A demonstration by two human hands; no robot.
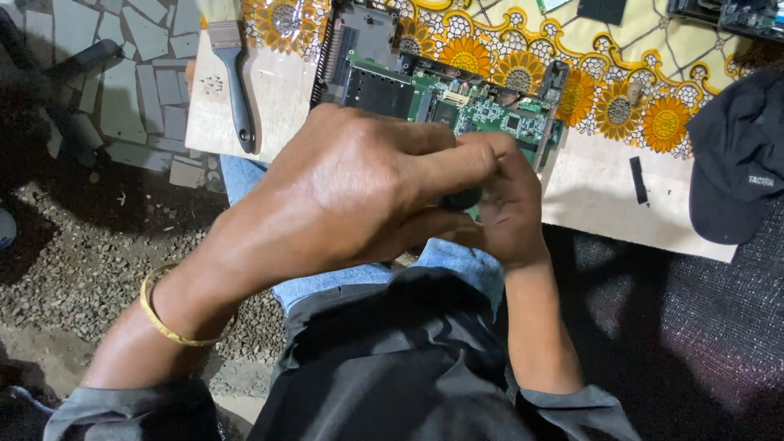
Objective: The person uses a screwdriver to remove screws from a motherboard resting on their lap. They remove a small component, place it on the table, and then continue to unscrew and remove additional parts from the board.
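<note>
The left hand and right hand are pinching together on a small dark part. Just beyond the grip, a circuit board is lying on the table; a brush is resting far left, a cap far right.
</note>
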